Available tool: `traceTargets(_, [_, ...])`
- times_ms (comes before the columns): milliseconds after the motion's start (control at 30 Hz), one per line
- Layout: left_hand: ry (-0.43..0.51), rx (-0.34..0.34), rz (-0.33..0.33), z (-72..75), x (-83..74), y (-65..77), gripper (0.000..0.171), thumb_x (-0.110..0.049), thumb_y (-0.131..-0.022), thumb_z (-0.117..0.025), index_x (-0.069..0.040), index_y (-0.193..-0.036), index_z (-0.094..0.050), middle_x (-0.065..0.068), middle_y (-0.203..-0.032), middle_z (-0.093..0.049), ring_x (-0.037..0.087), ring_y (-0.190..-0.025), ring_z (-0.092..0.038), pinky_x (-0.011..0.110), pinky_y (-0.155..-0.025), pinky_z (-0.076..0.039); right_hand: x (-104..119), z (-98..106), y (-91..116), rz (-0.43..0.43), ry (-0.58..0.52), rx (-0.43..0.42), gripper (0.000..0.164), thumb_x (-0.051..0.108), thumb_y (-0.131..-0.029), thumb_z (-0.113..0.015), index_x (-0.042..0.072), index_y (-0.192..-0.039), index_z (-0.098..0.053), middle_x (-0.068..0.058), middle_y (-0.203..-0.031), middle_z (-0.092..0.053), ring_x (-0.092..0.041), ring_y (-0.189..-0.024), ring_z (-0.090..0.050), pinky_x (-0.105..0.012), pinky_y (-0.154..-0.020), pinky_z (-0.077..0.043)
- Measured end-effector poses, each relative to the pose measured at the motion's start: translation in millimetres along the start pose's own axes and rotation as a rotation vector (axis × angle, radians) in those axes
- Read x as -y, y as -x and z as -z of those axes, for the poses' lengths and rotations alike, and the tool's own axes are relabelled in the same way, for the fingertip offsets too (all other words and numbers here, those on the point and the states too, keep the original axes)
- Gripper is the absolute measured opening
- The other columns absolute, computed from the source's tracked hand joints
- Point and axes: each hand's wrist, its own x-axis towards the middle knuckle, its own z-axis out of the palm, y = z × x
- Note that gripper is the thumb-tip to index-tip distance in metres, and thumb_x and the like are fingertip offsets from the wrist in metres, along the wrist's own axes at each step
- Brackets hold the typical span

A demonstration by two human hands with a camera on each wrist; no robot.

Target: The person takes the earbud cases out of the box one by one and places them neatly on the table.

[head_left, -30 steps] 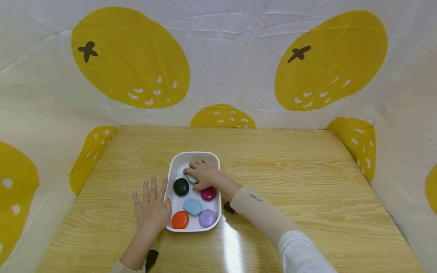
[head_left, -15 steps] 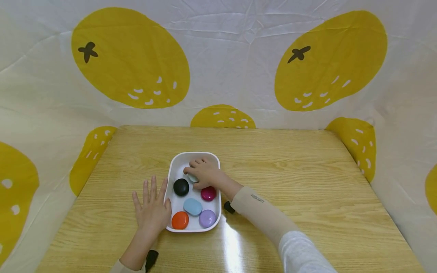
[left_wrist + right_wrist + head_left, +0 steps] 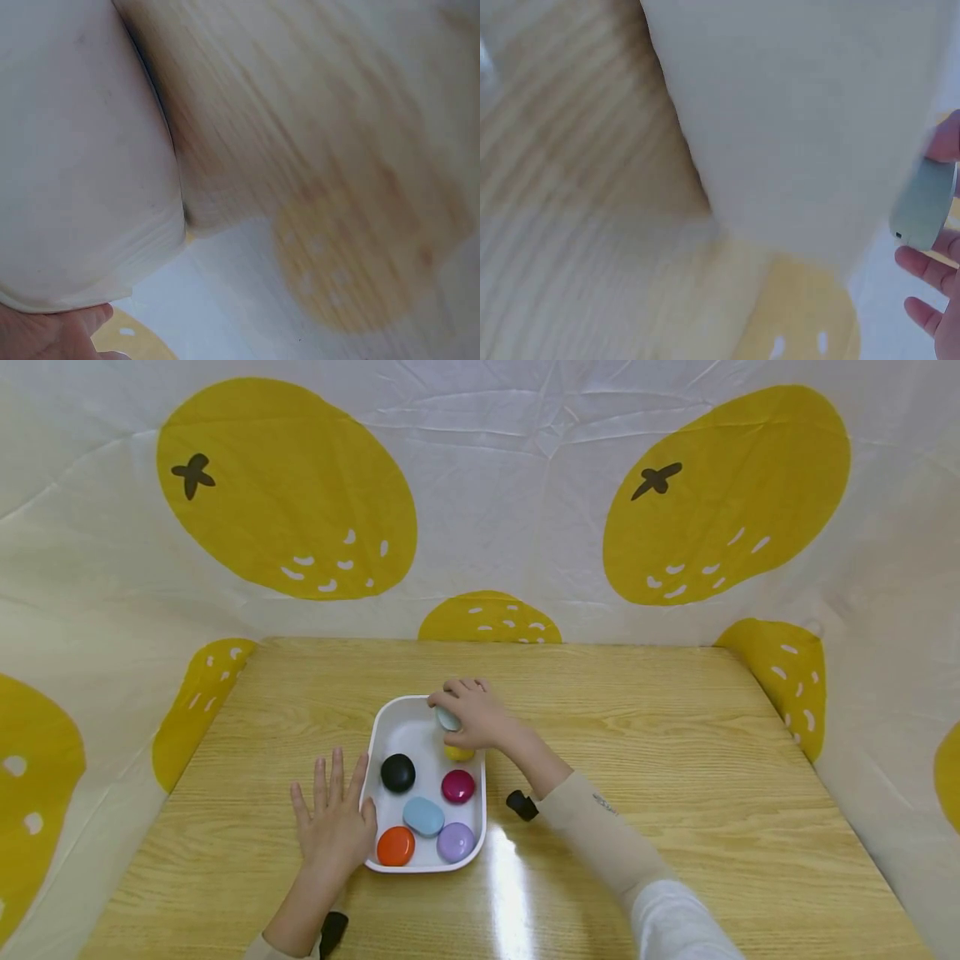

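Observation:
A white tray (image 3: pixel 426 868) holds several rounded, glossy pebble-like pieces. My right hand (image 3: pixel 483 714) is over the tray's far right corner. Its thumb and fingers grip a pale mint pebble-like piece (image 3: pixel 447 720). In the right wrist view, this mint piece (image 3: pixel 922 210) shows a small dark hole near one end. A yellow piece (image 3: pixel 460 753) lies partly hidden beneath that hand. My left hand (image 3: pixel 333 827) lies with straight, spread fingers along the tray's left side, its thumb at the rim. The tray's outer wall (image 3: pixel 82 150) fills much of the left wrist view.
Inside the tray lie a black piece (image 3: pixel 397 773), a magenta piece (image 3: pixel 457 787), a light blue piece (image 3: pixel 423 816), an orange piece (image 3: pixel 395 846) and a lilac piece (image 3: pixel 455 842). The wooden table (image 3: pixel 675 760) meets a fruit-printed cloth (image 3: pixel 510 510) behind.
My right hand has lifted the mint piece and moved with it toward the tray's far right corner, uncovering part of the yellow piece. The left hand has stayed in place.

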Motion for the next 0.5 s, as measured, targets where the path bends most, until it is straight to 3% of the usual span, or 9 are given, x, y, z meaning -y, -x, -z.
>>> traceTargets(233, [-0.004,-0.011,-0.005,-0.3,-0.4,0.2,0.057,-0.025,-0.093,-0.039,-0.014,-0.146,-0.021,0.019,-0.152,-0.002,0.038,-0.137,0.004,0.060,-0.104,0.013,-29.6,11.8,20.5,-0.171,-0.070,-0.047,0.046,0.027,-0.077,-0.066,0.019,-0.120,-0.053,-0.008,-0.120,-0.048,-0.028,-0.110,-0.041,-0.048,-0.096,-0.028])
traceTargets(500, [-0.003,-0.015,-0.007,-1.2,0.3,0.4,0.057,-0.025,-0.093,-0.039,-0.014,-0.146,-0.022,0.019,-0.152,-0.002,0.038,-0.137,0.003,0.061,-0.104,0.011,-61.5,-5.7,38.3,-0.342,-0.094,0.026,0.045,0.029,-0.080,-0.066,0.017,-0.121,-0.053,-0.011,-0.117,-0.047,-0.029,-0.109,-0.041,-0.048,-0.095,-0.029])
